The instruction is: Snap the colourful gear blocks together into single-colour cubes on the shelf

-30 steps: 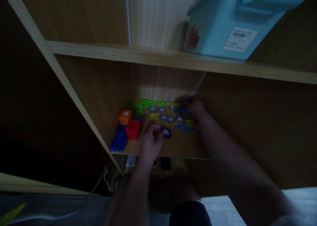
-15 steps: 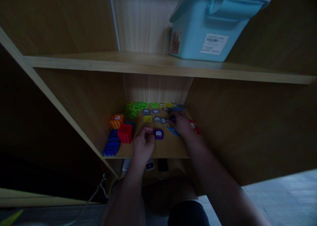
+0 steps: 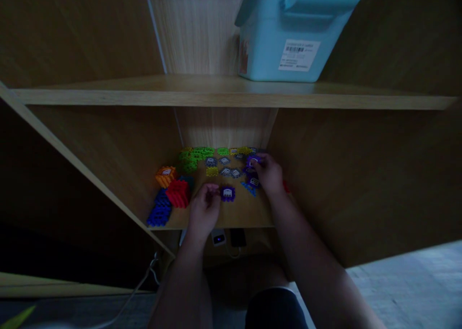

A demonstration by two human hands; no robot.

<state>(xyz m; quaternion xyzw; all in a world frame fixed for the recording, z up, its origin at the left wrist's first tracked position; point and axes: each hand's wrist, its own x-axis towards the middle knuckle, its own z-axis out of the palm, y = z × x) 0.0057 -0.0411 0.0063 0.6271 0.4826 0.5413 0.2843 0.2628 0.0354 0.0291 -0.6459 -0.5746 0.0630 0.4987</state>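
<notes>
At the left of the lower shelf point(image 3: 249, 216), blue tiles point(image 3: 159, 214) lie beside an orange stack point(image 3: 165, 177) and a red stack point(image 3: 178, 194); the stacks would probably topple if knocked. Green tiles point(image 3: 193, 157) lie behind. The left hand point(image 3: 205, 208) is curled, thumb near fingertips, at the left edge of a flat purple tile point(image 3: 227, 194); I cannot tell whether it grips that edge. The tile looks like light, stiff plastic, not fragile, its notched rim giving fingertips good purchase. The right hand point(image 3: 270, 174) pinches another purple piece point(image 3: 253, 161) between thumb and fingers, above the shelf's right side. On the upper shelf point(image 3: 202, 84) stands a blue bin point(image 3: 267, 45); its opaque walls hide any contents.
</notes>
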